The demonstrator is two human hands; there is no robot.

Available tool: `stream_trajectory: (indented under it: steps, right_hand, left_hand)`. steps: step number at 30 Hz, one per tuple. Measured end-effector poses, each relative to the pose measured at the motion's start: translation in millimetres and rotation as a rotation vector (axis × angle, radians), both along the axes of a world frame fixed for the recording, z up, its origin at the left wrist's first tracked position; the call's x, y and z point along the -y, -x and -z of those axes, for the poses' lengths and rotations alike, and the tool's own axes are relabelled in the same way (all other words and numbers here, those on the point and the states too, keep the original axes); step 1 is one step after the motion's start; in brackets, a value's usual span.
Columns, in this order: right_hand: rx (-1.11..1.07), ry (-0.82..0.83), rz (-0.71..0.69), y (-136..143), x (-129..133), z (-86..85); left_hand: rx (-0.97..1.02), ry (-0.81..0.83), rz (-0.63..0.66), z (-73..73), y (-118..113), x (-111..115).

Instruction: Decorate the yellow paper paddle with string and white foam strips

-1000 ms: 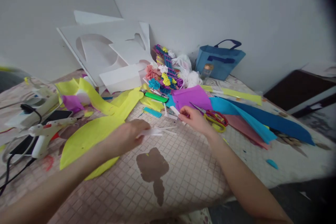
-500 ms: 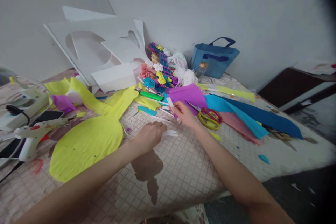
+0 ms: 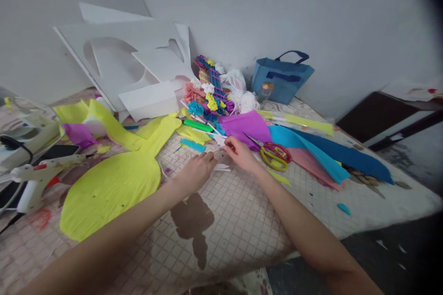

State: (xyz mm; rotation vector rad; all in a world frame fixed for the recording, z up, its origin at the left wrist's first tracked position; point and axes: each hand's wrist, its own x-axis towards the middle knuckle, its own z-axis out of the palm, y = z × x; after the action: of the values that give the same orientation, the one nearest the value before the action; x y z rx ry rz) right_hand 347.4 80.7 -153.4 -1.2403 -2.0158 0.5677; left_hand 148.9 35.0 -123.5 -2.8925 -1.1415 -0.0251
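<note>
My right hand (image 3: pixel 241 154) pinches a small white paper strip (image 3: pixel 219 139) over the middle of the table. Facing it, my left hand (image 3: pixel 196 171) is closed with fingertips together; what they hold, if anything, is hidden. Another white strip (image 3: pixel 221 167) lies just beside the left fingertips. Behind the hands are a green box cutter (image 3: pixel 198 125) and a turquoise paper scrap (image 3: pixel 193 145). Purple paper (image 3: pixel 245 128) lies beyond my right hand, and the yellow-handled scissors (image 3: pixel 273 159) and red-handled scissors (image 3: pixel 282 151) rest to its right.
A yellow paper-covered shape (image 3: pixel 114 189) lies left, near a glue gun (image 3: pixel 36 177) and power strip (image 3: pixel 27 147). Cut white boards (image 3: pixel 114 32) lean on the wall. Paper flowers (image 3: pixel 195 94), a glass jar (image 3: pixel 266 91) and a blue bag (image 3: pixel 282 78) stand behind; blue paper (image 3: pixel 346 154) lies right.
My right hand has shifted slightly, and the white strip in its fingers now points left and lower. My left hand has moved slightly up. The view has shifted a little.
</note>
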Motion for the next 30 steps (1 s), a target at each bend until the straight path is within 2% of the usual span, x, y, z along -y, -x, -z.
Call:
stream_trajectory:
  steps: [4,7,12,18,21,26,30]
  right_hand:
    - [0.212,-0.09,-0.134,6.7,4.0,3.5]
    - [0.229,-0.089,-0.156,9.9,4.9,3.9]
    - [0.145,-0.121,-0.077,5.7,8.1,-5.2]
    - [0.048,-0.139,0.031,-2.7,6.9,-20.8]
    - [0.112,-0.141,0.018,7.1,-9.1,-26.5]
    - [0.385,-0.169,-0.054,49.7,-55.2,-32.8]
    - [0.377,-0.19,-0.061,69.1,-69.7,-36.4]
  left_hand:
    - [0.049,0.037,0.023,-0.6,7.0,13.3]
    - [0.151,0.096,-0.015,1.5,14.7,17.4]
    - [0.234,0.117,-0.088,7.7,23.5,14.1]
    - [0.268,0.151,-0.023,9.3,28.8,14.2]
    - [0.312,0.158,-0.007,8.0,32.3,17.0]
    - [0.323,0.153,-0.076,8.4,35.0,21.8]
    - [0.348,0.163,-0.081,13.2,36.7,20.8]
